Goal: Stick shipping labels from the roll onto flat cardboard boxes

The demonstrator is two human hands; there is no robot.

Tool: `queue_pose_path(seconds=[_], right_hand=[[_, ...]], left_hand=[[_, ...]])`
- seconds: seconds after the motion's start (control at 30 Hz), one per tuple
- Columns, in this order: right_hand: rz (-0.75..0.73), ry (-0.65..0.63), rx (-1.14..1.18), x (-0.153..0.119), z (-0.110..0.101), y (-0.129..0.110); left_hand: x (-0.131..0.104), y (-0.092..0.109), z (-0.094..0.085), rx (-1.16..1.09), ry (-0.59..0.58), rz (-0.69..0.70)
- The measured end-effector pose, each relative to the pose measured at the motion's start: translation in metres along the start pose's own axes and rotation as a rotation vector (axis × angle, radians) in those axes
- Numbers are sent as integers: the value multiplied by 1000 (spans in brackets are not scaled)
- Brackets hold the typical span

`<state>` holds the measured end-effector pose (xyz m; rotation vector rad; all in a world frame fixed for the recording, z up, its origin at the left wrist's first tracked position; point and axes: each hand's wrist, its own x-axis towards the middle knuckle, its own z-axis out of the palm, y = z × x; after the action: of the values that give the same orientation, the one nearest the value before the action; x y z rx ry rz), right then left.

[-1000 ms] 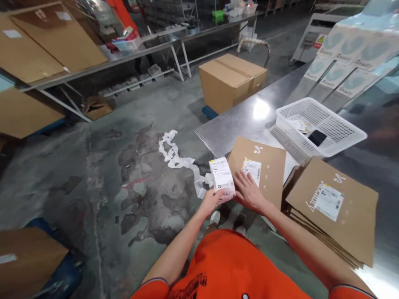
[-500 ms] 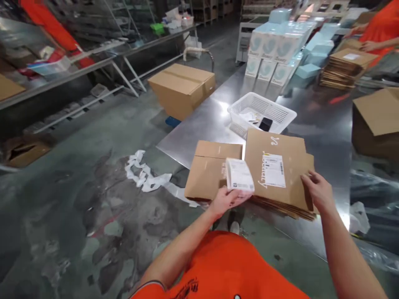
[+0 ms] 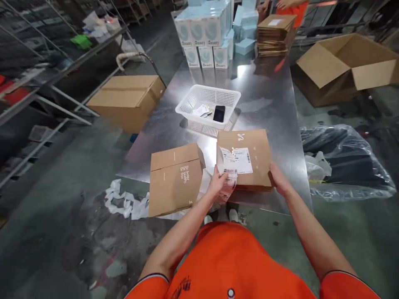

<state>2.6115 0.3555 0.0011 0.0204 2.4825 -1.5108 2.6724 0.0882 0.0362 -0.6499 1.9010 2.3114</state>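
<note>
Two-handed, clutching printed labels (image 3: pixel 230 182) in left hand (image 3: pixel 217 182) and touching stacked cartons (image 3: pixel 260 145) with right hand (image 3: pixel 281 182), in an unclear grip.

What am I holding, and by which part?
Your left hand holds the label strip by its left side; your right hand touches the cardboard stack at its right edge, grip unclear.

A curled strip of white printed labels (image 3: pixel 230 182) tilts upward, overlapping the left part of a pile of flattened brown cartons (image 3: pixel 259 149). The top carton bears a barcoded label (image 3: pixel 245 161). Another flat carton (image 3: pixel 170 187), with white lettering, lies left of the pile.
</note>
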Motion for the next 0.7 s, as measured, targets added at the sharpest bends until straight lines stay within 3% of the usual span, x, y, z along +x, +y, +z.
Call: queue_pose_path(seconds=[0.1, 0.2, 0.27, 0.3, 0.33, 0.4, 0.47, 0.53, 0.7], right_hand=[[161, -40, 277, -15, 0, -3], [251, 78, 197, -24, -14, -15], [132, 170, 94, -29, -20, -38], [19, 154, 71, -33, -19, -54], [-100, 86, 76, -36, -16, -72], [-269, -199, 132, -41, 0, -112], [-298, -583, 163, -44, 24, -146], [-267, -873, 102, -42, 50, -170], [-223, -1080, -25, -31, 109, -191]], left_hand=[[-13, -4, -1, 7, 5, -11], [-31, 7, -8, 65, 55, 29], [-52, 16, -14, 93, 25, 58], [-66, 20, -17, 105, -20, 53], [-81, 23, -21, 120, -75, 43], [-110, 25, -28, 176, -178, 26], [-134, 23, -37, 240, -228, 28], [-151, 19, -48, 274, -234, 25], [-174, 9, -82, 250, -202, 71]])
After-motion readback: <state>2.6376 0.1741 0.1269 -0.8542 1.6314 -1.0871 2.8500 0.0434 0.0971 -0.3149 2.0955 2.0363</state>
